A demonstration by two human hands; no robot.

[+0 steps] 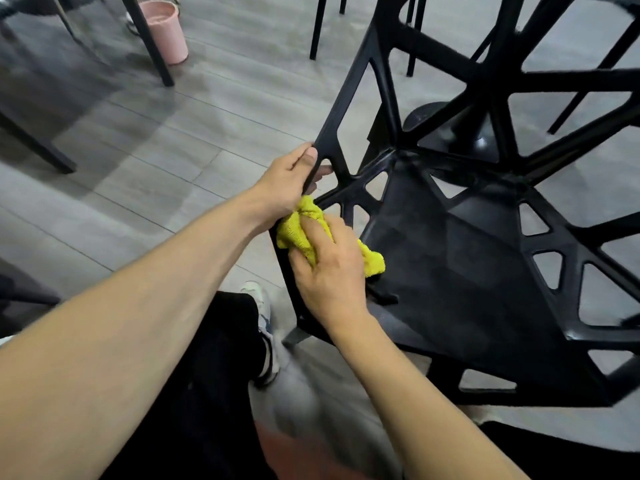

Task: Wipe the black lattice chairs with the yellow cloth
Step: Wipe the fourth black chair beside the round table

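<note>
A black lattice chair [460, 271] with triangular cut-outs fills the right half of the view, its seat facing me. My left hand [289, 183] grips the chair's left frame bar, thumb on top. My right hand [329, 268] presses a crumpled yellow cloth [298, 226] against the seat's near left corner; cloth ends stick out above and to the right of the fingers.
A pink bucket [166, 29] stands on the grey plank floor at the upper left, beside dark chair and table legs [149, 39]. A round black table base [440, 123] sits behind the chair. My leg and shoe [266, 341] are below the hands.
</note>
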